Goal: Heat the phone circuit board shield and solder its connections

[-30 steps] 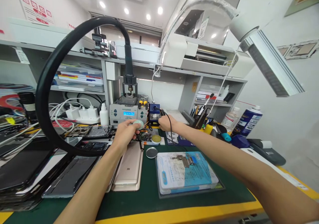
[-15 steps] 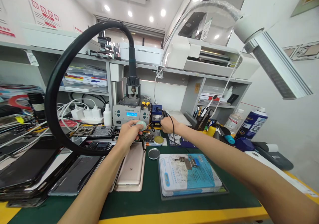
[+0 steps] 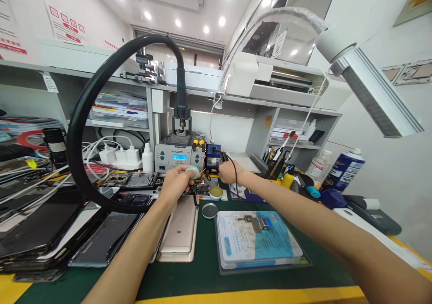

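Note:
My left hand (image 3: 176, 183) is closed around a small pale green round object (image 3: 192, 172), held just above a dark circuit board (image 3: 201, 188) on the green mat (image 3: 189, 268). My right hand (image 3: 228, 171) is closed on a soldering iron handle whose black cable (image 3: 235, 180) loops back over my wrist, its tip pointing left toward the board. A small open tin of yellow paste (image 3: 216, 192) sits beside the board, and its round lid (image 3: 209, 210) lies in front. A gold phone (image 3: 178, 229) lies face down under my left forearm.
A grey rework station (image 3: 178, 154) and a blue soldering station (image 3: 213, 158) stand behind my hands. A thick black hose (image 3: 86, 115) arcs over the left. Stacked phone screens (image 3: 40, 232) fill the left side. A blue-and-white mat (image 3: 258, 238) lies front right, a spray can (image 3: 342, 169) further right.
The view has shifted slightly, so everything sits a little to the right. Both hands have stayed over the circuit board with their grips unchanged.

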`<state>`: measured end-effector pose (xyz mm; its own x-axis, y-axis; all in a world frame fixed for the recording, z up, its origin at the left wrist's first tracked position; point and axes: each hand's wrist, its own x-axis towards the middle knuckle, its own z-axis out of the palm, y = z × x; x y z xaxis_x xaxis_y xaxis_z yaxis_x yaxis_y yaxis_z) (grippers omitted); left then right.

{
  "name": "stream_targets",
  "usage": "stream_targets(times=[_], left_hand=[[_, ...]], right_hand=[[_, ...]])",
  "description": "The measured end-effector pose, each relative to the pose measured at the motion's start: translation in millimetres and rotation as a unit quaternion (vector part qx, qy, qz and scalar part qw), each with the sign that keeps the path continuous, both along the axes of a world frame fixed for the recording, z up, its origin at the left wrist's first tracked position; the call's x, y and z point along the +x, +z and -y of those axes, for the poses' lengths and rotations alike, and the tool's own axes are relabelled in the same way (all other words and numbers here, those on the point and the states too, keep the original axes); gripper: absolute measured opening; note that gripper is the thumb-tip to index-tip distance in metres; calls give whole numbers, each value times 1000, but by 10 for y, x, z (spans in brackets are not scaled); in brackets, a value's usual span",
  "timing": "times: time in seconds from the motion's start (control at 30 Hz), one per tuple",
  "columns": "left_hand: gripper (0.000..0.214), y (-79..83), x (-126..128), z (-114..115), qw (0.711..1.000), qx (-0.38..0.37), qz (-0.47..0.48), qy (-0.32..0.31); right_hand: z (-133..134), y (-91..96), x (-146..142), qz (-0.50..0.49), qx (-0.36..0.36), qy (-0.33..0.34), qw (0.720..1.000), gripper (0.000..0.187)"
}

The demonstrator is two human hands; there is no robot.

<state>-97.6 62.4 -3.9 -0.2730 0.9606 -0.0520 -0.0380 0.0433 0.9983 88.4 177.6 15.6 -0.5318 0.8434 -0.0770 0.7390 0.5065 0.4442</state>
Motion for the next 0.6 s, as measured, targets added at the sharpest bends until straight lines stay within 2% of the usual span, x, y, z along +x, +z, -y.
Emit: stream_targets(times=[0.6], left_hand=[[32, 7, -2, 16, 1000, 6, 2, -3]], right_hand=[[-35, -15, 10, -8, 3, 3, 1000, 39]])
